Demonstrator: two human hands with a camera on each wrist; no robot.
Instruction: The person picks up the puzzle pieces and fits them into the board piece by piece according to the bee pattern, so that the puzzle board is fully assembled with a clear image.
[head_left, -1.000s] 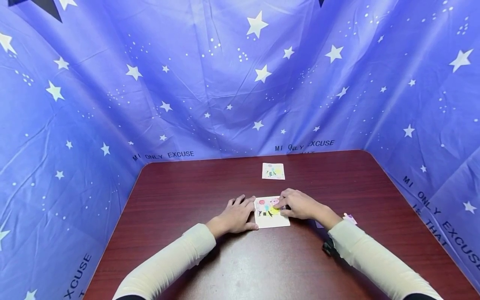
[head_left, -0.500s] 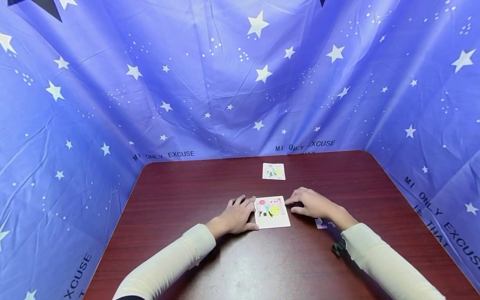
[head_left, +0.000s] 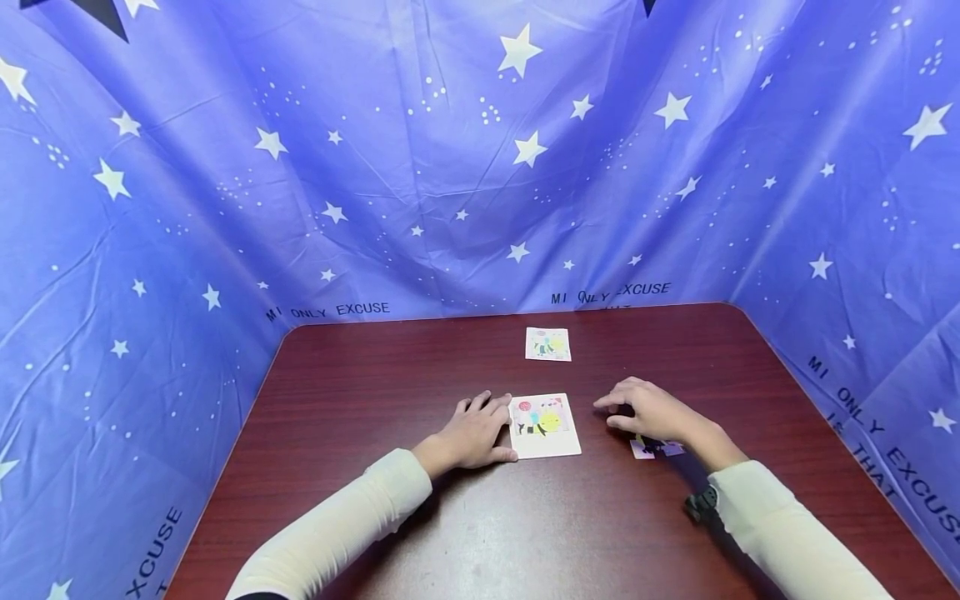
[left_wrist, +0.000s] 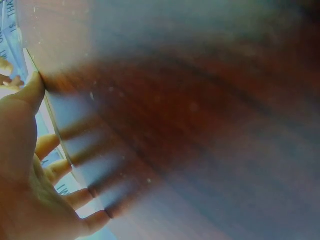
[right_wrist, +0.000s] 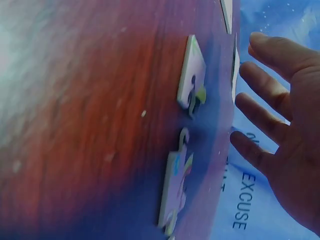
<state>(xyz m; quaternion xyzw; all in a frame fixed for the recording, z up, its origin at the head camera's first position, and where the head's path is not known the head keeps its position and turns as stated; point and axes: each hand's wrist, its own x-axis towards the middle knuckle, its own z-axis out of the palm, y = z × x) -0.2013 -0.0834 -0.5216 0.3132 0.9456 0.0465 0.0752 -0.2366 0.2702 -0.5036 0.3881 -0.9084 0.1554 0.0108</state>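
A white puzzle board [head_left: 553,445] with a colourful picture lies flat at the middle of the table. My left hand [head_left: 467,433] rests along its left side, fingers spread, with the thumb at the near corner. In the left wrist view the fingertips touch the tabletop and board edge [left_wrist: 53,114]. Right of the board my right hand [head_left: 654,412] hovers, holding nothing, its fingers loosely bent. Beneath its wrist lie loose jigsaw pieces, partly hidden in the head view. The right wrist view shows one jigsaw piece [right_wrist: 193,75] and a second jigsaw piece [right_wrist: 173,182] lying apart.
A small picture card [head_left: 548,344] with a similar design lies beyond the board, towards the back of the dark red wooden table [head_left: 390,358]. Blue curtains [head_left: 450,167] with white stars enclose the table at the back and both sides.
My right hand has left the board's picture and moved right, to above the loose jigsaw pieces. The left hand and the board have stayed in place.
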